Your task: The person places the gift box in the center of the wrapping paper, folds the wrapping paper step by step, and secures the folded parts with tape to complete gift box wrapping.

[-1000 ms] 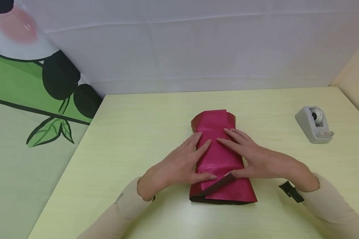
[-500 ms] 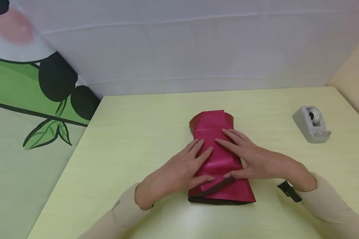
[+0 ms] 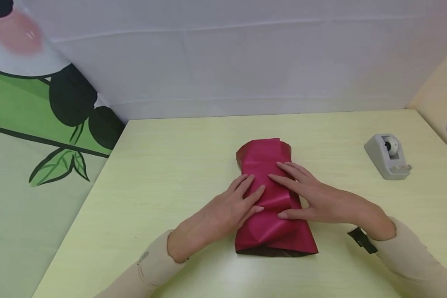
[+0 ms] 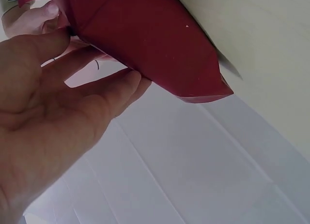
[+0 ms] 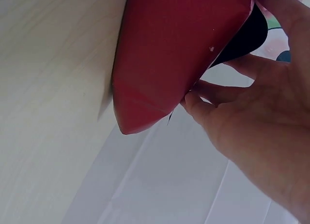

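Pale table [image 3: 171,165] — red packet [image 3: 273,195], long axis front to back, wider end near — left hand [image 3: 225,210], right hand [image 3: 316,198] splayed atop.

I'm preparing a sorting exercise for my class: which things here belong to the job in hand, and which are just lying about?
Seemingly part of the job:
folded red sheet, under the left hand and right hand
table, supporting it

Apparently lying about:
grey tape dispenser, untouched, though possibly for later use

One crimson paper wrap [image 3: 272,198], creased, lying before me on the pale table [image 3: 179,157]; near end gaping, dark inside.
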A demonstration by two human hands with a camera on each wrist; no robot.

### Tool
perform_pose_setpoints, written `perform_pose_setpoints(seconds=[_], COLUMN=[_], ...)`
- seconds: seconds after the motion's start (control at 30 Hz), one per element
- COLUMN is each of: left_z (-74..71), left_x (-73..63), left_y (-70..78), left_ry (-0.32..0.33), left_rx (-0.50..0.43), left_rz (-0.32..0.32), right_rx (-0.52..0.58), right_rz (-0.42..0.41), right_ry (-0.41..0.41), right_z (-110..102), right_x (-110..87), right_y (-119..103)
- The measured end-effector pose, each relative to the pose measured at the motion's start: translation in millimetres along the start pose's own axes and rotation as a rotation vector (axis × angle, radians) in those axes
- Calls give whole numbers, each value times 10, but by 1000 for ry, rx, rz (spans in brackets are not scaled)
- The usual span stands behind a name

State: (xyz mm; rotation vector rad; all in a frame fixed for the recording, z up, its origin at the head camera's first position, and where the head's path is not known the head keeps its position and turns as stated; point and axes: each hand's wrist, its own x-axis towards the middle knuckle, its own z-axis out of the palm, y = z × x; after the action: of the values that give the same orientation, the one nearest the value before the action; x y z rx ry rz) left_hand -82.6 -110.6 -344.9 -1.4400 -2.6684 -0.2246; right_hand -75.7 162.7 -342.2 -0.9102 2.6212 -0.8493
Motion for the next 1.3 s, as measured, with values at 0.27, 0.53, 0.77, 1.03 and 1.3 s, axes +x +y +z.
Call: perform_pose_setpoints(seconds=[0.27,0.53,0.77,1.03,1.3], left_z=[26,33,45,25,54], left_x=[21,45,61,56,56], left_y=[-12,-9,-26,-31,-45], left_ry=[18,20,27,12,26], left_rx=[-22,-39,-59,-74,-101], left_rz=[-22,-57,-51,-37,-35], right_rx=[43,94,81,-44,-37], right_rz=[38,68,76,-64,-44], right_ry=[12,-2,48,132,149], right_z=[-2,-33,-28,4,24], right_x=[-95,-205,-212,-182,-121], right_y=[16,51,63,72,122])
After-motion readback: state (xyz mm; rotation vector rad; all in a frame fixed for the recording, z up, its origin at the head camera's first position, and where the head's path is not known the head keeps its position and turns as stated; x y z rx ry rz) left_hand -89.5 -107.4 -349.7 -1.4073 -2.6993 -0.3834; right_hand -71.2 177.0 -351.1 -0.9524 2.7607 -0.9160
